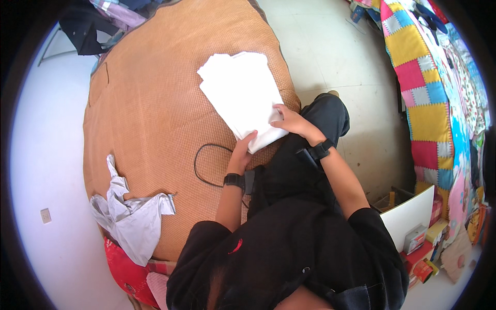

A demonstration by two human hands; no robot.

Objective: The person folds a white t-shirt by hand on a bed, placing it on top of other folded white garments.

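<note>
A folded white cloth (242,93), perhaps a garment, lies on a woven tan mat (155,100) in front of me, its near end beside my leg. My left hand (243,153) holds the near left corner, thumb on top and the other fingers hidden beneath. On the near right edge rests my right hand (290,119), its thumb and index finger apart on the cloth; whether the hidden fingers grip it cannot be seen. Each wrist wears a black strap with a small device.
A crumpled pale grey garment (133,217) lies at the mat's left, above a red fabric item (124,271). A black cable (197,159) loops near my left wrist. Past the tiled floor (364,128), a patchwork cover (430,116) hangs at the right. A white board (410,217) stands lower right.
</note>
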